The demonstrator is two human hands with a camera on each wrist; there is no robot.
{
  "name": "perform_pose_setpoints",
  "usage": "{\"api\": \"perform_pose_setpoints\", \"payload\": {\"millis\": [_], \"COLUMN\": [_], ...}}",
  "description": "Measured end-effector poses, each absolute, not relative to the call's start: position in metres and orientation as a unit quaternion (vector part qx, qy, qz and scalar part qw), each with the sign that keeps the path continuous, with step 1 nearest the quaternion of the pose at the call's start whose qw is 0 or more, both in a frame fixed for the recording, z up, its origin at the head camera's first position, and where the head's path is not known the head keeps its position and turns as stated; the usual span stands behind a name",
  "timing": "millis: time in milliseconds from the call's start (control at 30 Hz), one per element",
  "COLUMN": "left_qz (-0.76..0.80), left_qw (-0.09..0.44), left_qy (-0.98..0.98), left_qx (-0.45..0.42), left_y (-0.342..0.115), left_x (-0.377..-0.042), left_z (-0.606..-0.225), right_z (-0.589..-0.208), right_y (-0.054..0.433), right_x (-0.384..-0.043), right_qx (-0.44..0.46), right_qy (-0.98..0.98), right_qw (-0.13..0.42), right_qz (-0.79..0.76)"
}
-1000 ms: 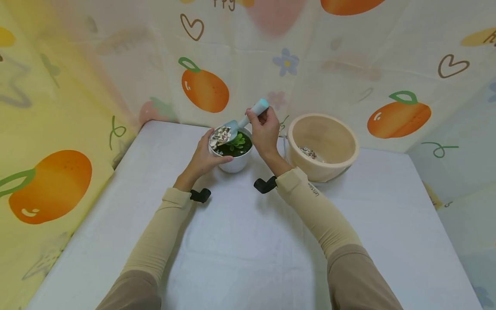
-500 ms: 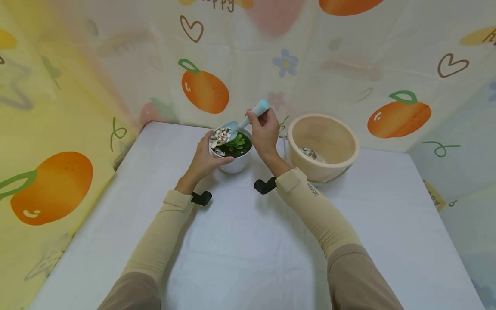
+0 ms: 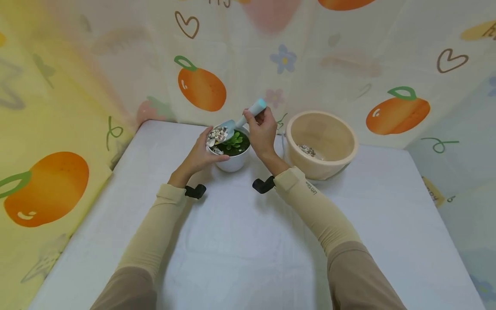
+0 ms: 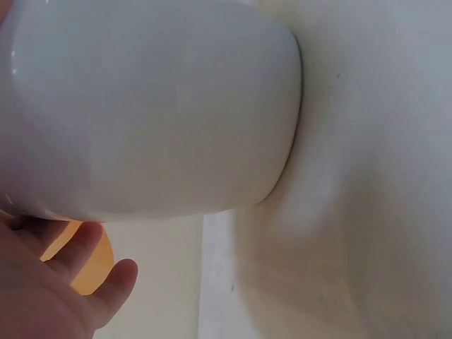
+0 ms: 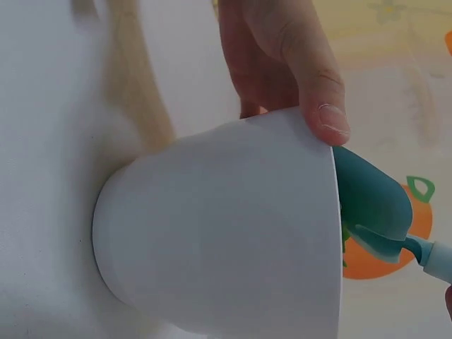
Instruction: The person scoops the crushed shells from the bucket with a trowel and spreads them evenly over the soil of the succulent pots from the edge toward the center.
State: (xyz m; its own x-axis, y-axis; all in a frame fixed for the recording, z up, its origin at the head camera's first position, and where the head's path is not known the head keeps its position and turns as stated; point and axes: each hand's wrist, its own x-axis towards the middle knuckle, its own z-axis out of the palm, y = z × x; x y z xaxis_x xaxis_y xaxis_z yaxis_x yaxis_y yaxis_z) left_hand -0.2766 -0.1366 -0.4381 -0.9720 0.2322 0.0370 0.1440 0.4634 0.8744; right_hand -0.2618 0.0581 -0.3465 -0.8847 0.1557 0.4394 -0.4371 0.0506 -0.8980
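A white flowerpot (image 3: 232, 164) with dark soil and a small green plant (image 3: 234, 140) stands on the table's far side. My left hand (image 3: 198, 156) grips its left side near the rim, thumb in front. The pot's smooth wall (image 4: 155, 106) fills much of the left wrist view. My right hand (image 3: 263, 132) pinches the handle of a pale blue hand trowel (image 3: 255, 109). Its scoop, heaped with mixed pebbles (image 3: 217, 135), tilts down left over the rim. In the right wrist view the teal-looking scoop (image 5: 374, 194) overlaps the rim close to the left thumb (image 5: 328, 116).
A larger cream planter (image 3: 322, 171) stands just right of my right hand, with some pebbles (image 3: 307, 150) at its bottom. White cloth (image 3: 240, 241) covers the table. A printed curtain (image 3: 240, 64) rises directly behind the pots.
The head view has shifted slightly. Both hands, the pot and the trowel keep nearly the same places. Slightly more pale stone shows on the soil under the scoop.
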Motion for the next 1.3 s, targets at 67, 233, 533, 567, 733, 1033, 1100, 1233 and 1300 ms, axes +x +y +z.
{"api": "perform_pose_setpoints", "payload": {"millis": [67, 233, 533, 567, 733, 1033, 1100, 1233, 1300], "left_qz": [0.511, 0.518, 0.515, 0.514, 0.504, 0.482, 0.488, 0.5, 0.504], "left_qw": [0.042, 0.028, -0.012, -0.018, -0.034, -0.004, 0.013, 0.022, 0.012], "left_qy": [0.852, 0.849, 0.853, 0.853, 0.859, 0.872, 0.867, 0.86, 0.858], "left_qx": [0.105, 0.1, 0.087, 0.087, 0.078, 0.091, 0.096, 0.1, 0.099], "left_y": [-0.137, -0.135, -0.129, -0.128, -0.125, -0.131, -0.133, -0.135, -0.134], "left_x": [-0.277, -0.275, -0.27, -0.269, -0.266, -0.269, -0.272, -0.276, -0.276], "left_z": [-0.439, -0.441, -0.448, -0.449, -0.448, -0.44, -0.439, -0.442, -0.444], "right_z": [-0.35, -0.362, -0.367, -0.367, -0.367, -0.365, -0.365, -0.366, -0.366], "right_y": [0.058, 0.057, 0.059, 0.059, 0.059, 0.059, 0.059, 0.058, 0.058], "right_x": [-0.266, -0.278, -0.281, -0.281, -0.28, -0.28, -0.28, -0.279, -0.279], "right_qx": [0.099, 0.093, 0.103, 0.104, 0.104, 0.103, 0.103, 0.108, 0.109], "right_qy": [-0.695, -0.693, -0.684, -0.684, -0.689, -0.691, -0.691, -0.69, -0.689], "right_qw": [0.217, 0.225, 0.254, 0.256, 0.255, 0.249, 0.25, 0.255, 0.259], "right_qz": [0.678, 0.678, 0.676, 0.675, 0.671, 0.67, 0.67, 0.668, 0.668]}}
